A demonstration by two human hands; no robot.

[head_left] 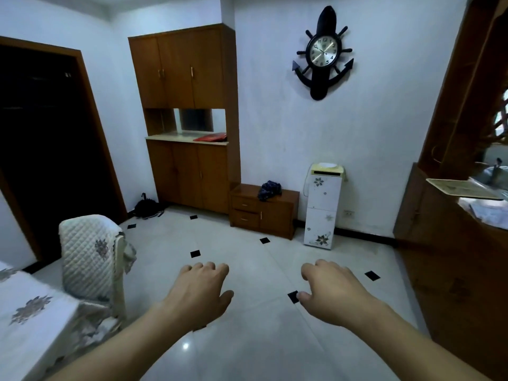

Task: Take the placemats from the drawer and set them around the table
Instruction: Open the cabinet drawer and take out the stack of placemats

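Note:
My left hand point(202, 291) and my right hand point(334, 291) are stretched out in front of me over the tiled floor, palms down, fingers loosely curled, holding nothing. A low wooden cabinet point(275, 215) with two closed drawers point(244, 213) stands against the far wall, well beyond both hands. The table point(30, 320), covered with a white floral cloth, shows at the lower left. No placemats are visible.
A chair point(88, 257) with a quilted cover stands by the table. A tall wooden cupboard point(187, 119) and a dark doorway point(46, 147) lie to the left, a white water dispenser point(323, 207) beside the low cabinet, a wooden counter point(450, 257) along the right. A dark cloth point(270, 190) lies on the low cabinet.

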